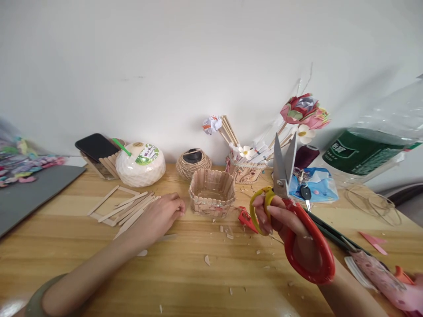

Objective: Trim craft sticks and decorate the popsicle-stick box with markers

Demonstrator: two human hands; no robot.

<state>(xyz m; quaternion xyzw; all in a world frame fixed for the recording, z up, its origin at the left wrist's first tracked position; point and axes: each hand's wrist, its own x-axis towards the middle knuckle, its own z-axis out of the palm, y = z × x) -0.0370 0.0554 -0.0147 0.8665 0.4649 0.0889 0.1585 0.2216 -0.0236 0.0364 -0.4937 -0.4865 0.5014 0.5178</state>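
My right hand point(287, 220) grips a pair of scissors point(282, 180) with one red and one yellow handle loop, fingers through the loops. The blades point up and stand slightly apart. On the table to the left, my left hand point(168, 209) rests beside a pile of wooden craft sticks point(132, 209). Its fingers are curled, and whatever they may hold is hidden. Between the hands sits a small basket of craft sticks point(212, 198) with a beaded trim low around it. A red object point(247, 219) lies just left of the scissors.
Behind stand a white coconut point(140, 165), a twine ball point(194, 163), a decorated flower holder point(247, 171) and a phone point(95, 147) on a stick stand. A large bottle point(366, 149) leans at right, near a pink glue gun point(380, 273). Wood scraps point(207, 260) litter the table.
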